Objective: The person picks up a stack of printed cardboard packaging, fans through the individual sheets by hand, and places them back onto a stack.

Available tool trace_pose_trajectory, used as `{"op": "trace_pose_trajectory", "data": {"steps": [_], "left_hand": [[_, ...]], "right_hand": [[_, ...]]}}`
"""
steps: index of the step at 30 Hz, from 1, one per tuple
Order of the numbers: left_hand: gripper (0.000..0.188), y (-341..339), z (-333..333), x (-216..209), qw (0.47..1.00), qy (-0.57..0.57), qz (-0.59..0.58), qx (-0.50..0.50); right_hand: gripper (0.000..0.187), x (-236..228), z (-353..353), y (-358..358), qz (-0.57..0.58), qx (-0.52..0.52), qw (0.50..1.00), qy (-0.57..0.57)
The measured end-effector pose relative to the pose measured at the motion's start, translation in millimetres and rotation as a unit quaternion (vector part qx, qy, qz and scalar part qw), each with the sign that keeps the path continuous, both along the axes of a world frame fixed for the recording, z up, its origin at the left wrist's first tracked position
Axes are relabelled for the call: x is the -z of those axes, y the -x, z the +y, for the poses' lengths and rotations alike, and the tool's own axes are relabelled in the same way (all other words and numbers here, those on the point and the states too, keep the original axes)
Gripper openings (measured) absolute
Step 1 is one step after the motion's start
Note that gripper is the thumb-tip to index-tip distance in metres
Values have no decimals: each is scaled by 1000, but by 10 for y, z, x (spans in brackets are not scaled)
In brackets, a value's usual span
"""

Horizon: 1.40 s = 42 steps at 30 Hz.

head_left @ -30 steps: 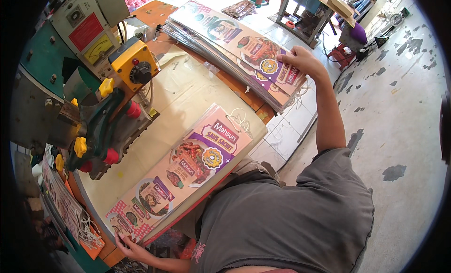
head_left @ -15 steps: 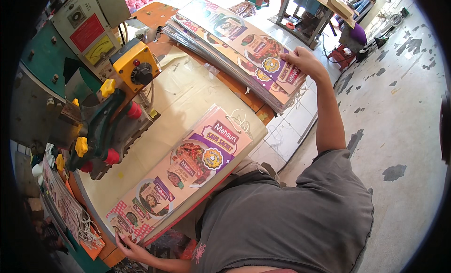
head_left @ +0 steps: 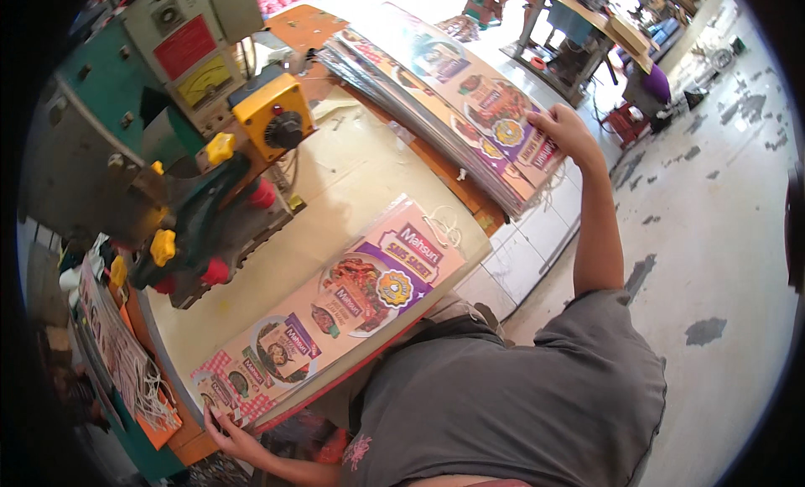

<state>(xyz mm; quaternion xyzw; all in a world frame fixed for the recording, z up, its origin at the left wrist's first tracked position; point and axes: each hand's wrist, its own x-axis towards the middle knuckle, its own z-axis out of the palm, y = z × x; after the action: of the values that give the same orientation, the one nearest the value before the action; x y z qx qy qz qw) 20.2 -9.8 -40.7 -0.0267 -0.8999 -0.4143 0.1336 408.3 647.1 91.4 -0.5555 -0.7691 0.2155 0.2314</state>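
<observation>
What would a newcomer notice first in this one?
Probably the food-printed strip lying diagonally on the pale worktop, with the left hand at its lower-left end. Next, the stack of similar strips at upper right, its top sheet gripped by the right hand, and the yellow control box at upper left.

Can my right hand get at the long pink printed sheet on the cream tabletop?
Probably: nothing seems to block that sheet, though your right hand has its grip on another printed sheet.

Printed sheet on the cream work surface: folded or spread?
Spread. The printed sheet lies flat, its pictured face showing nearly end to end, no fold visible.
</observation>
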Motion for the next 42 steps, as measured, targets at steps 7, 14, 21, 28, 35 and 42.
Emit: {"op": "trace_pose_trajectory", "data": {"steps": [7, 14, 21, 28, 35, 42], "left_hand": [[46, -64, 97, -98, 999, -34, -29, 4], [44, -28, 36, -56, 995, -86, -37, 29], [43, -84, 129, -144, 996, -84, -22, 32], [40, -28, 77, -91, 995, -94, -12, 43], [33, -54, 101, -206, 987, -140, -68, 42], [33, -27, 74, -287, 998, -49, -6, 49]], "right_hand": [[51, 25, 1, -55, 31, 41, 998, -38], [45, 179, 223, -289, 103, 76, 988, -89], [36, 72, -66, -459, 324, 67, 943, -31], [39, 127, -194, -658, 395, 49, 917, -33], [39, 494, -159, -1061, 356, -117, 922, -97], [51, 467, -305, -1031, 272, -164, 940, -125]]}}
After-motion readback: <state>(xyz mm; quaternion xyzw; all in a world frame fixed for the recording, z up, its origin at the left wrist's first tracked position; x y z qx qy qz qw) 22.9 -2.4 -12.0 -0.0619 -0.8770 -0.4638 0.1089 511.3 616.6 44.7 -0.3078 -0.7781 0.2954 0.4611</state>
